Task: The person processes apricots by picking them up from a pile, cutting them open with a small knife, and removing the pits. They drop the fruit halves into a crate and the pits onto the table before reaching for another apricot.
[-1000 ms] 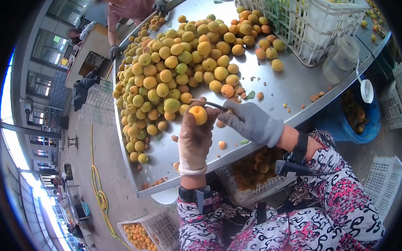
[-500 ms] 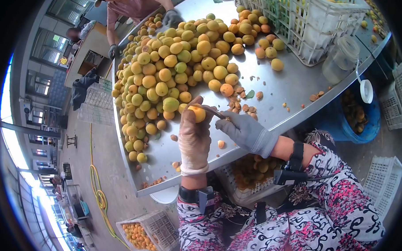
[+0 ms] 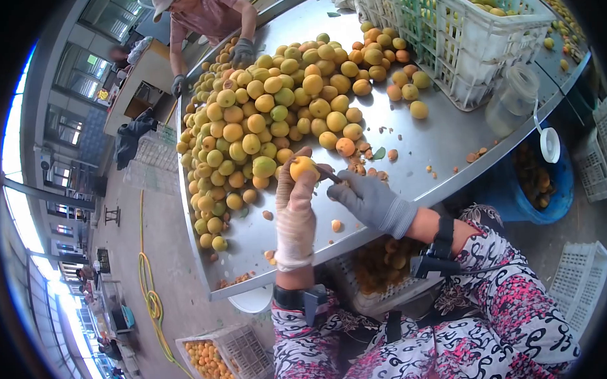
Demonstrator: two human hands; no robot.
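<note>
Near the frame centre, the left hand (image 3: 294, 213) pinches an apricot (image 3: 303, 167); the right hand (image 3: 371, 200) (grey glove) grips a knife (image 3: 329, 176) touching the fruit's right side.

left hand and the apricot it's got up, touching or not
Touching. The head view shows the left hand with its fingers wrapped around the apricot, no gap.

A single head-worn camera looks forward and steeply down through a fisheye lens with dark rounded corners. It sits close above the hands, which fill the centre, with the counter (image 3: 442, 134) curving away ahead, the floor on the left and the wearer's patterned sleeves along the bottom edge.
</note>
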